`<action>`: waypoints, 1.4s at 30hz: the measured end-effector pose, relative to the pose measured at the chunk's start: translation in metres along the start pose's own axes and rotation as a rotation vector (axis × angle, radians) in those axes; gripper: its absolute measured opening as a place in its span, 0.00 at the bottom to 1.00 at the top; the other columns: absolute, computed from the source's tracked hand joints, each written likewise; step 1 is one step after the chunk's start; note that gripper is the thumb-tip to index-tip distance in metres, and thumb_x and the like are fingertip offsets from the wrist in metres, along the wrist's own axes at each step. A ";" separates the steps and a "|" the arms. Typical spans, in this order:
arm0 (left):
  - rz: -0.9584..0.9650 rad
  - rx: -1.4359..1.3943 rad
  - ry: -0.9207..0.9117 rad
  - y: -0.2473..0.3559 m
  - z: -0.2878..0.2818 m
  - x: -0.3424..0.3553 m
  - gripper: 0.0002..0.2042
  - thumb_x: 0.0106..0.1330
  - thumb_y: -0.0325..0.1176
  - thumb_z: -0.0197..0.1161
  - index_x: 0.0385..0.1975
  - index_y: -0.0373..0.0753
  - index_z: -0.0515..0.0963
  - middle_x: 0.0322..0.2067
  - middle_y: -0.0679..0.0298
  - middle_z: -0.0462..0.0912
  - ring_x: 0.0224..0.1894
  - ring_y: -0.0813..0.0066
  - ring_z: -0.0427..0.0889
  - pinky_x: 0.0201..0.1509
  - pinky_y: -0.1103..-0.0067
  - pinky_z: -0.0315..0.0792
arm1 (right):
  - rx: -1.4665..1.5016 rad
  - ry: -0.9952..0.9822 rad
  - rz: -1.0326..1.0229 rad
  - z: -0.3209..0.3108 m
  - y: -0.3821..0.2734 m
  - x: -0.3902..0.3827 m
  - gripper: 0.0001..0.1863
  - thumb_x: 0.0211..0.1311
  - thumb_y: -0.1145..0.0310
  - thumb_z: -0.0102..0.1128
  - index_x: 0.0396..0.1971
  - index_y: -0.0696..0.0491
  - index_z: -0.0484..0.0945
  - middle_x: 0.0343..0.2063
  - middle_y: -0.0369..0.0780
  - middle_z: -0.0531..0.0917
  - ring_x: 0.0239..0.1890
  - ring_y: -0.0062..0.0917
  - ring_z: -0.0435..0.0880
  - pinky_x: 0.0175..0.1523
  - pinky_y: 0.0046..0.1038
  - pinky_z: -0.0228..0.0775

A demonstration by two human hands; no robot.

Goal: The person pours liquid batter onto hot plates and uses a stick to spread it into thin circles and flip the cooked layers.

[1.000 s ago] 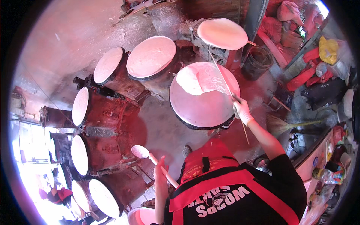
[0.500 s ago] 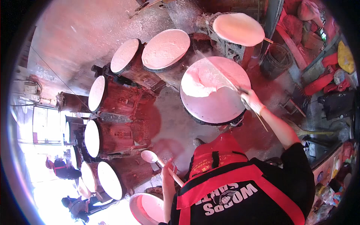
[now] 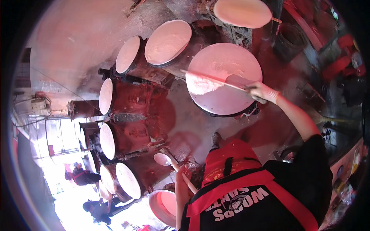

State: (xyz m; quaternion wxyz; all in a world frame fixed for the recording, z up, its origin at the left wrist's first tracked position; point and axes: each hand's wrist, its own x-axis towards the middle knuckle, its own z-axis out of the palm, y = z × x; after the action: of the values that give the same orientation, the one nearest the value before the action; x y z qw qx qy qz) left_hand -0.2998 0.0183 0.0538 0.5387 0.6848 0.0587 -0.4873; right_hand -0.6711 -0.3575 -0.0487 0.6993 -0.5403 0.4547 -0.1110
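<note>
My right hand [image 3: 262,93], in a pale glove, is closed around a long flat wooden spreader [image 3: 210,78]. The spreader lies across the large round griddle [image 3: 219,107] in front of me. Pale batter [image 3: 231,54] coats the far part of that griddle, with a thicker whitish patch at the left below the spreader. Its near part looks darker and bare. Down at my left side, my left hand [image 3: 182,175] grips the handle of a ladle [image 3: 162,159], whose round bowl points away from me. A round basin [image 3: 165,204] with pale contents stands beside my left forearm.
More round griddles on drum-like stoves, such as one griddle [image 3: 169,42], curve around from far to left. A pale round sheet [image 3: 243,13] lies at the far right, near a dark bucket [image 3: 290,40]. Two people [image 3: 96,210] are at the lower left.
The spreader has swung from a steep slant to a flatter one across the griddle. Batter now covers more of the griddle's right side. The view has shifted; my left hand still holds the ladle.
</note>
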 end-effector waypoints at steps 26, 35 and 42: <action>-0.101 0.283 -0.366 0.103 -0.143 0.190 0.20 0.62 0.33 0.62 0.51 0.31 0.70 0.48 0.60 0.76 0.53 0.71 0.73 0.61 0.73 0.64 | 0.909 0.686 -0.412 0.376 -0.019 0.109 0.16 0.70 0.54 0.46 0.43 0.49 0.76 0.15 0.26 0.68 0.14 0.11 0.63 0.17 0.18 0.54; -0.030 0.280 -0.324 0.105 -0.196 0.175 0.22 0.62 0.33 0.61 0.55 0.33 0.67 0.49 0.63 0.76 0.57 0.76 0.68 0.63 0.75 0.58 | 0.829 1.065 -0.362 0.416 -0.026 0.222 0.14 0.70 0.56 0.43 0.54 0.36 0.67 0.10 0.27 0.61 0.07 0.15 0.58 0.10 0.21 0.49; -0.073 0.273 -0.449 0.099 -0.167 0.179 0.14 0.62 0.35 0.61 0.45 0.39 0.73 0.49 0.67 0.76 0.57 0.78 0.67 0.63 0.73 0.55 | 0.618 1.039 -0.172 0.382 0.024 0.069 0.19 0.70 0.55 0.45 0.60 0.36 0.67 0.13 0.25 0.63 0.10 0.12 0.60 0.13 0.19 0.52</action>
State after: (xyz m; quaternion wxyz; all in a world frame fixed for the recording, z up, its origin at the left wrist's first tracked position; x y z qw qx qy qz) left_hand -0.0467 0.0308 -0.0186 0.4227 0.6234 -0.1039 -0.6496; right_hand -0.3516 -0.1424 -0.1040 0.4990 -0.2224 0.6378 -0.5429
